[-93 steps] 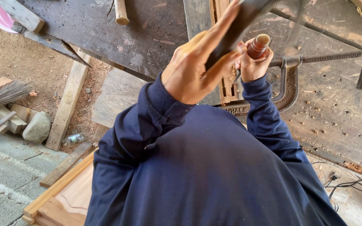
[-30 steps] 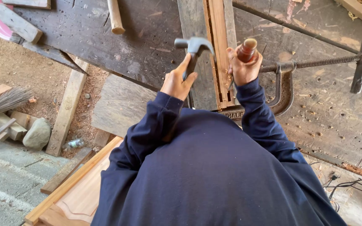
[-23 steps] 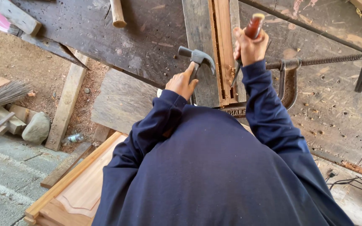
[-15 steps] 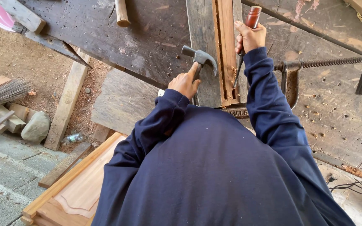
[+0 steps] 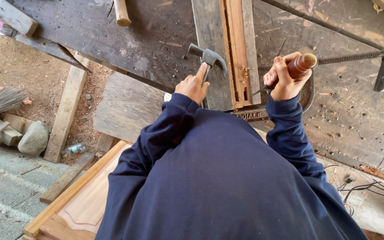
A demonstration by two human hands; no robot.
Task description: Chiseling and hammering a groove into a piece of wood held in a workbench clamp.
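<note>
The left hand (image 5: 193, 86) is gripping a hammer (image 5: 210, 60) by its handle, closed tight, with the metal head sitting up and to the right of the knuckles, just beside the left edge of a strip of reddish wood (image 5: 238, 51). The right hand (image 5: 285, 80) is wrapping around the round brown handle of a chisel (image 5: 299, 66), whose thin blade is slanting down and left toward the strip's right edge, near its lower end.

The strip is lying on the table (image 5: 112, 49) with its long axis running away from the person, nearly straight up the picture, and a groove is running along it. It is sitting between the two hands, so the hammer head is standing left of the chisel handle, with the strip's width between them.

A metal clamp (image 5: 307, 95) with a long threaded screw (image 5: 352, 57) is crowding the right hand from behind and to the right. The table left of the hammer is offering more open room, apart from a wooden handle (image 5: 122, 12) lying farther up.
</note>
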